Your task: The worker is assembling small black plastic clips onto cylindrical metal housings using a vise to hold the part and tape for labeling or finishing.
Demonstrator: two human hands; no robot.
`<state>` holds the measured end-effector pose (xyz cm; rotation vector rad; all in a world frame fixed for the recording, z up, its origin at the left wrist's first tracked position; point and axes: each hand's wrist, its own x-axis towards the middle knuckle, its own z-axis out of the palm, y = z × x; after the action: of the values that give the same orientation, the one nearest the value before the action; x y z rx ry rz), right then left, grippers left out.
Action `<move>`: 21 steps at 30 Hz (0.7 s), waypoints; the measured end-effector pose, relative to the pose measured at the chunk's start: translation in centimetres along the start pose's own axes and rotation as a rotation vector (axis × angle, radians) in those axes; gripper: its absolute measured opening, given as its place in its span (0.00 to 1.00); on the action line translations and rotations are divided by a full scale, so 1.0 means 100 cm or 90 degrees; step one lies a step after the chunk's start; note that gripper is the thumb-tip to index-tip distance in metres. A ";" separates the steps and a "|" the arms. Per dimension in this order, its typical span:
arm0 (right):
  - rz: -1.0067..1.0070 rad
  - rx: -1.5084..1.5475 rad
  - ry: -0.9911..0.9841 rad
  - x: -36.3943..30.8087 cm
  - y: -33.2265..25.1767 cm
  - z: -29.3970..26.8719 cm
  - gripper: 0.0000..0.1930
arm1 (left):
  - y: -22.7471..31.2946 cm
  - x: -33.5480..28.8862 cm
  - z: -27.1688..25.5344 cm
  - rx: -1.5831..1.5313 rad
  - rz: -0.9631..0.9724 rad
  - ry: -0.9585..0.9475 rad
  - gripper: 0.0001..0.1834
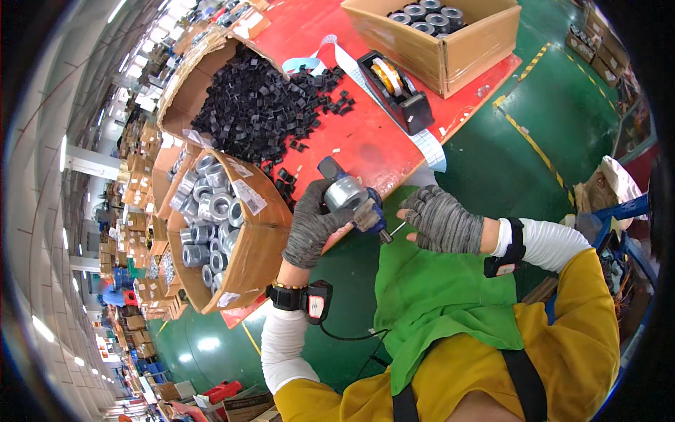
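My left hand (pixel 309 225), in a grey glove, grips a silver metal ring (pixel 344 193) at the near edge of the red table (pixel 351 141). The ring rests against a small blue fixture (pixel 370 214) with a dark knob behind it. My right hand (pixel 441 219), also gloved, hovers just right of the fixture. Its fingers are curled around a thin pale pin (pixel 397 229) that points toward the fixture. Both wrists wear black bands.
An open cardboard box of silver rings (pixel 211 225) stands left of my left hand. Behind it a tipped box spills small black plastic pieces (pixel 260 105). Farther back are a black tape dispenser (pixel 397 84) and another box of rings (pixel 439 35). Green floor (pixel 506 162) lies right.
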<state>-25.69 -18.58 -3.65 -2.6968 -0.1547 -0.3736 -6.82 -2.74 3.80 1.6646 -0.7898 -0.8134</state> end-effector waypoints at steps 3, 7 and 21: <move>0.035 -0.040 -0.061 -0.004 0.004 0.028 0.23 | -0.003 0.004 0.002 0.040 0.026 0.000 0.22; 0.144 0.193 -0.026 -0.009 -0.016 0.081 0.25 | -0.010 0.005 0.003 0.040 0.025 0.004 0.24; 0.376 0.229 0.430 -0.057 0.077 0.035 0.16 | 0.024 -0.075 0.065 0.043 0.110 -0.034 0.23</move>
<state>-29.03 -24.43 -11.30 -2.0020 0.6806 -0.9213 -16.51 -0.44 5.82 1.6139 -0.9934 -0.7191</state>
